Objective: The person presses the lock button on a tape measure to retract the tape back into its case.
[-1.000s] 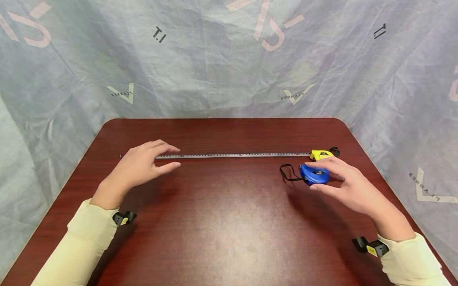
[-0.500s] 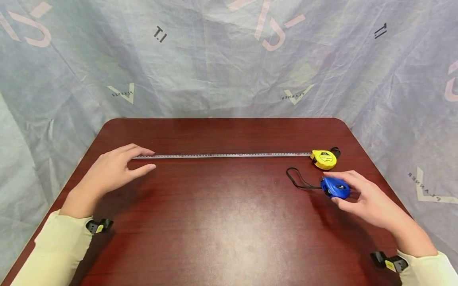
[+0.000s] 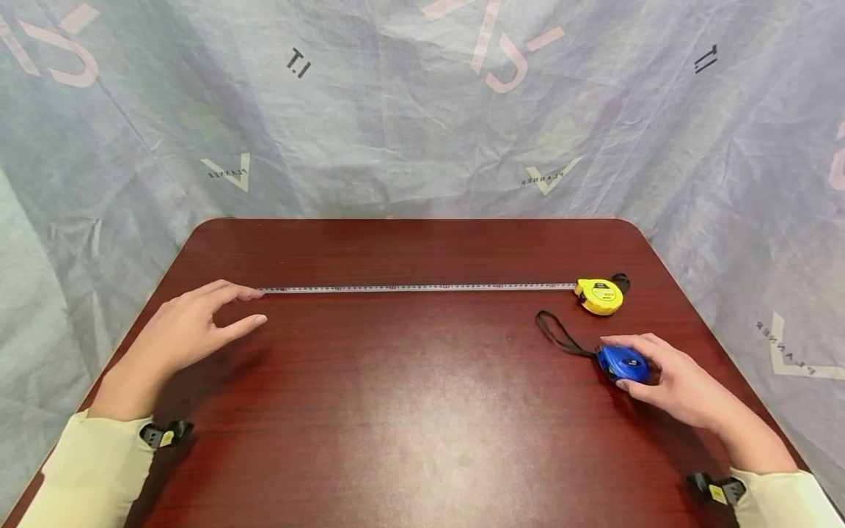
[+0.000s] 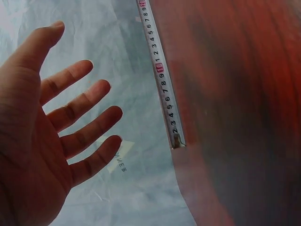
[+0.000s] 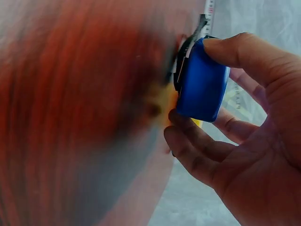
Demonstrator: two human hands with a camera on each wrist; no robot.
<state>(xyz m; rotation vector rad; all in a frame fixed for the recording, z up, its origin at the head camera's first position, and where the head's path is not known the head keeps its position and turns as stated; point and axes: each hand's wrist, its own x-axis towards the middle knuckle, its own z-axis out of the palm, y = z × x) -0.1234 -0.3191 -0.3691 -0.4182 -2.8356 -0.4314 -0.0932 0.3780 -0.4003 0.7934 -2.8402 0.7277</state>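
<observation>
My right hand [image 3: 680, 381] grips a blue tape measure [image 3: 623, 364] between thumb and fingers at the right of the table; its black wrist strap [image 3: 561, 336] trails to the left. Behind it lies a yellow tape measure [image 3: 599, 296], its silver blade [image 3: 422, 288] pulled out straight to the left. Over the left end of that blade hovers my left hand [image 3: 181, 330], holding nothing, fingers spread and relaxed. In the left wrist view the blade's metal end hook [image 4: 178, 142] shows, apart from the fingers. The right wrist view shows the blue case [image 5: 202, 84] held on edge.
All of this is on a dark red wooden table [image 3: 409, 411] with rounded far corners. A grey printed cloth [image 3: 396, 110] hangs behind it and along the sides.
My left hand has moved left along the blade and down a little. My right hand has carried the blue tape measure right and toward me, uncovering the yellow one.
</observation>
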